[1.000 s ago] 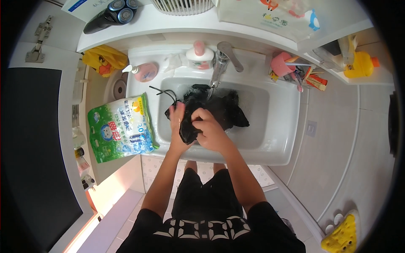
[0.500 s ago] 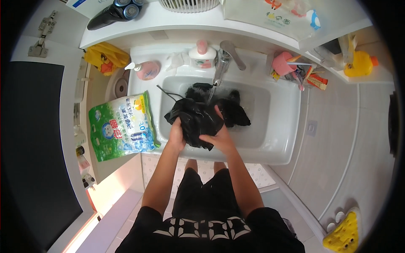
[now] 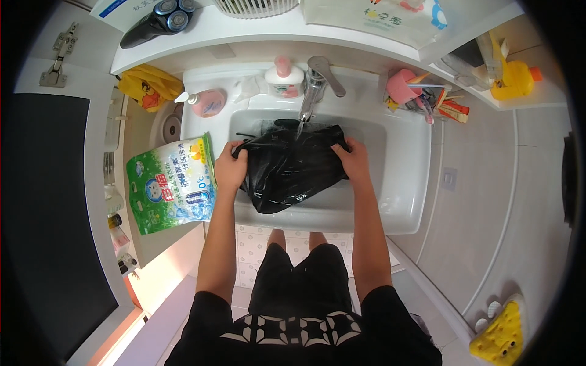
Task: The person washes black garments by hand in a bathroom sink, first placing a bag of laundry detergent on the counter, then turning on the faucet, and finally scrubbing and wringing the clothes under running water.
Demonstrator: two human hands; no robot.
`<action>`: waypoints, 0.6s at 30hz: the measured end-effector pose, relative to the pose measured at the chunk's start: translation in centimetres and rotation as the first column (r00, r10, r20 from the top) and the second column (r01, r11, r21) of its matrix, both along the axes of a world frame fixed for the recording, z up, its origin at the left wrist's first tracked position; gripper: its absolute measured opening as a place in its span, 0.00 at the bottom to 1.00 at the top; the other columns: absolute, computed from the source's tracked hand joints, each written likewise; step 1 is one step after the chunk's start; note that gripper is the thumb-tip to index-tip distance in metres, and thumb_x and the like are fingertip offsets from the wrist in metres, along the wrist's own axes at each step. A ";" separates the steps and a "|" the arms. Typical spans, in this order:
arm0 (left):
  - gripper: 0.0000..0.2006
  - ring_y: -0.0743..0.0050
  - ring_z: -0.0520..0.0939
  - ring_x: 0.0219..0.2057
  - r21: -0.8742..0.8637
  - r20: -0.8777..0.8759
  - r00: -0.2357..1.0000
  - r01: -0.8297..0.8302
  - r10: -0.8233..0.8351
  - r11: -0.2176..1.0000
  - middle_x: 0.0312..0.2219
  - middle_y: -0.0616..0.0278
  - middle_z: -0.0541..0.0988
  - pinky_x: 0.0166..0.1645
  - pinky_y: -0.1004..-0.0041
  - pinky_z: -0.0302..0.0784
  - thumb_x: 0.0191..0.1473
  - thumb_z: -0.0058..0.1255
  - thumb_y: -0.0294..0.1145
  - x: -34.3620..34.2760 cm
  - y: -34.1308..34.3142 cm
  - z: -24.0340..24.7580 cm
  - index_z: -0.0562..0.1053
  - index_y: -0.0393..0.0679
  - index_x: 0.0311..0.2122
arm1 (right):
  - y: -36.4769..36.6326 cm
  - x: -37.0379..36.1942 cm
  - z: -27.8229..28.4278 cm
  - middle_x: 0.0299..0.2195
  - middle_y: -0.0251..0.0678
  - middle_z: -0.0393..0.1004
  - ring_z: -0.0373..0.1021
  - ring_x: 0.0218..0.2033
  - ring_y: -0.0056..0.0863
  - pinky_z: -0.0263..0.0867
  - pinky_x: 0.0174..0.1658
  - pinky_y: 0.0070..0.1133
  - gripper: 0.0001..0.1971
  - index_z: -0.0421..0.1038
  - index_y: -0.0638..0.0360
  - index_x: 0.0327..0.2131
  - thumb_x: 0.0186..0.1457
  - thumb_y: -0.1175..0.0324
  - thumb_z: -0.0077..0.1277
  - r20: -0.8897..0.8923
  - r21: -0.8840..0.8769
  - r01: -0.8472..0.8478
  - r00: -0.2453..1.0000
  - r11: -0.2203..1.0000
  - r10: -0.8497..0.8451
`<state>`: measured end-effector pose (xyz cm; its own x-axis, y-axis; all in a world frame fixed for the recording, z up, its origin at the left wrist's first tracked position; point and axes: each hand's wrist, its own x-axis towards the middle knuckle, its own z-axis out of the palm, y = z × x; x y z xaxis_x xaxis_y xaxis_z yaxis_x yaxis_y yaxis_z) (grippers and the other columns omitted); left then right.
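Two hands on the cloth, and I'm following from afar: the left hand (image 3: 231, 166) pinches its left edge, the right hand (image 3: 354, 160) its far right corner, so the shiny black cloth (image 3: 293, 171) hangs spread between them over the sink basin (image 3: 400, 195), under the running faucet (image 3: 312, 91). My worry: wet fabric could slip if either pinch loosens, and water striking it could run off the low tip, close to the near rim, and spill. Tight on the left, where the green-and-white detergent bag (image 3: 171, 183) sits just beside the left hand; more room right, toward the basin's far-right corner.
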<state>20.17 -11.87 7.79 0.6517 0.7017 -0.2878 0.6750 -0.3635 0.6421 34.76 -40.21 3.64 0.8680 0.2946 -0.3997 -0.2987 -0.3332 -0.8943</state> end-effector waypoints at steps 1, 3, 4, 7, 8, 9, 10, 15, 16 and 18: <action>0.25 0.44 0.80 0.42 -0.077 -0.158 0.987 -0.006 -0.006 0.997 0.40 0.44 0.80 0.49 0.64 0.75 0.50 0.53 0.39 1.4 -1.4 2.6 0.72 0.46 0.55 | -0.7 -0.2 -1.0 0.35 0.37 0.80 0.73 0.36 0.22 0.69 0.41 0.22 0.17 0.75 0.70 0.42 0.57 0.64 0.59 0.047 -0.013 0.011 0.999 1.000 -0.010; 0.28 0.43 0.76 0.49 0.128 0.100 0.988 0.102 -0.115 0.987 0.47 0.44 0.76 0.54 0.60 0.70 0.49 0.55 0.40 0.9 -2.3 0.3 0.71 0.51 0.58 | 0.1 -1.5 -3.1 0.34 0.36 0.79 0.73 0.36 0.21 0.69 0.41 0.22 0.17 0.75 0.69 0.42 0.58 0.61 0.57 -0.176 0.178 0.202 0.969 0.963 -0.170; 0.31 0.41 0.71 0.55 0.343 0.317 0.911 0.151 -0.265 0.927 0.54 0.44 0.72 0.60 0.55 0.65 0.47 0.56 0.40 0.8 -3.1 0.0 0.69 0.55 0.60 | 0.5 -2.1 -3.7 0.33 0.36 0.79 0.73 0.35 0.20 0.68 0.41 0.22 0.18 0.75 0.68 0.42 0.60 0.59 0.55 -0.419 0.307 0.414 0.867 0.857 -0.269; 0.32 0.40 0.58 0.63 0.504 0.196 0.910 0.227 -0.366 0.833 0.64 0.46 0.59 0.67 0.47 0.48 0.42 0.62 0.41 0.5 -7.1 1.2 0.72 0.59 0.58 | 0.0 -3.0 -4.5 0.38 0.33 0.77 0.71 0.37 0.24 0.66 0.45 0.22 0.18 0.74 0.63 0.46 0.62 0.57 0.52 -0.506 0.373 0.428 0.838 0.823 -0.206; 0.32 0.40 0.58 0.63 0.504 0.195 0.909 0.229 -0.368 0.833 0.64 0.46 0.59 0.67 0.47 0.48 0.42 0.62 0.41 0.3 -8.5 1.2 0.72 0.59 0.58 | 0.1 -3.4 -4.6 0.38 0.33 0.77 0.71 0.37 0.24 0.66 0.45 0.22 0.18 0.74 0.63 0.46 0.62 0.57 0.52 -0.507 0.373 0.430 0.837 0.822 -0.208; 0.32 0.40 0.56 0.64 0.502 0.132 0.890 0.319 -0.435 0.804 0.65 0.48 0.58 0.67 0.43 0.44 0.41 0.63 0.43 -0.1 -9.8 1.3 0.73 0.59 0.57 | 0.7 -3.9 -4.3 0.40 0.33 0.77 0.70 0.40 0.23 0.65 0.47 0.21 0.18 0.73 0.64 0.47 0.63 0.59 0.51 -0.372 0.264 0.331 0.902 0.906 -0.221; 0.33 0.41 0.55 0.65 0.494 0.069 0.864 0.404 -0.499 0.769 0.66 0.50 0.56 0.67 0.39 0.41 0.40 0.64 0.45 -0.6 -10.7 1.4 0.74 0.59 0.56 | 1.4 -4.5 -3.8 0.42 0.33 0.76 0.70 0.42 0.23 0.65 0.49 0.21 0.17 0.73 0.65 0.47 0.63 0.61 0.50 -0.231 0.133 0.238 0.951 0.962 -0.203; 0.30 0.41 0.52 0.68 0.472 -0.080 0.889 0.433 -0.452 0.768 0.68 0.52 0.52 0.69 0.40 0.44 0.38 0.66 0.32 -2.0 -9.3 -0.6 0.77 0.63 0.53 | 0.3 -4.9 -4.0 0.43 0.36 0.76 0.70 0.42 0.24 0.65 0.48 0.22 0.18 0.69 0.66 0.52 0.63 0.65 0.49 -0.016 0.119 0.227 0.974 0.967 -0.226; 0.30 0.41 0.52 0.68 0.474 -0.081 0.889 0.432 -0.451 0.767 0.68 0.52 0.52 0.69 0.40 0.44 0.38 0.66 0.32 -2.4 -8.3 -0.6 0.77 0.63 0.53 | -0.3 -4.7 -4.2 0.43 0.39 0.77 0.72 0.41 0.26 0.67 0.47 0.23 0.22 0.66 0.67 0.57 0.62 0.65 0.50 0.063 -0.015 0.190 0.980 0.982 -0.188; 0.28 0.36 0.56 0.66 0.284 0.167 0.861 0.424 -0.480 0.860 0.68 0.49 0.53 0.68 0.48 0.52 0.41 0.60 0.23 -3.4 -5.4 -0.2 0.79 0.61 0.51 | -0.6 -4.8 -3.5 0.43 0.37 0.76 0.70 0.42 0.24 0.66 0.48 0.22 0.20 0.68 0.65 0.55 0.62 0.68 0.49 -0.065 0.072 0.274 0.961 0.959 -0.270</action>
